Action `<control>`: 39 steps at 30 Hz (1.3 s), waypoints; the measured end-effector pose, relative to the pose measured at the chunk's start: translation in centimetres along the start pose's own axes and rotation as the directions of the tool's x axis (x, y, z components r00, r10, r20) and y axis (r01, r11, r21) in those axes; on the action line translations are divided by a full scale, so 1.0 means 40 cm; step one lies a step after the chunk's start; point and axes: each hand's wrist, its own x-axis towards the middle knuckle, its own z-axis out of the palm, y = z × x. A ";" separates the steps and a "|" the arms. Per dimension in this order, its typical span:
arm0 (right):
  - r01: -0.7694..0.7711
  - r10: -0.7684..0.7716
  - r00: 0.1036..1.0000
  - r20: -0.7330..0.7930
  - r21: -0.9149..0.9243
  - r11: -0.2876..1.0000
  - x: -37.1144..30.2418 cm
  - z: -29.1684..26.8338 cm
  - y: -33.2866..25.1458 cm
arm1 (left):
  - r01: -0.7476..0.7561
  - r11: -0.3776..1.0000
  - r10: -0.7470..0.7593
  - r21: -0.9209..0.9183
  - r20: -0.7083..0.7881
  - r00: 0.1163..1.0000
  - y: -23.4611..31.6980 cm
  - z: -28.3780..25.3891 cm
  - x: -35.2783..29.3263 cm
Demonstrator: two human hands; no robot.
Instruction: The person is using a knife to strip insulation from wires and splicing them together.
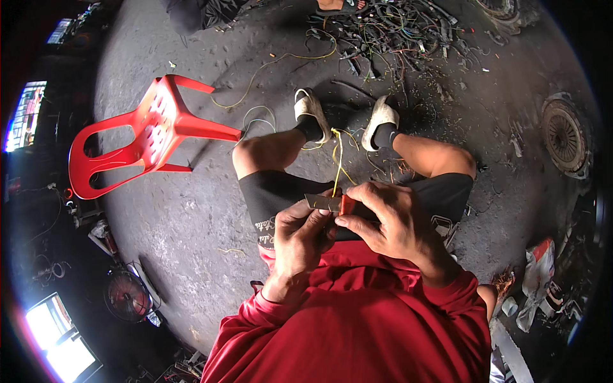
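Observation:
My right hand (pixel 393 220) is closed around the orange handle (pixel 347 204) of a short, flat-bladed knife. The knife's grey blade (pixel 321 203) points left, over the fingertips of my left hand (pixel 297 236). A thin yellow wire (pixel 338 163) rises from the floor between my feet and meets the blade where both hands come together. The fingers of my left hand are pinched at the wire there; the blade partly hides their grip. Both hands are above my lap.
A red plastic chair (pixel 156 127) lies tipped over at the left. A heap of cut cables (pixel 399 35) spreads across the floor ahead, near another person's foot (pixel 338 5). A round metal disc (pixel 566 136) lies at the right, and a fan (pixel 129 295) stands at the lower left.

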 end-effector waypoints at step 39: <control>-0.002 0.002 1.000 -0.008 0.001 1.000 -0.015 -0.031 -0.015 | -0.088 0.994 0.075 0.071 0.168 0.983 0.000 -0.017 -0.018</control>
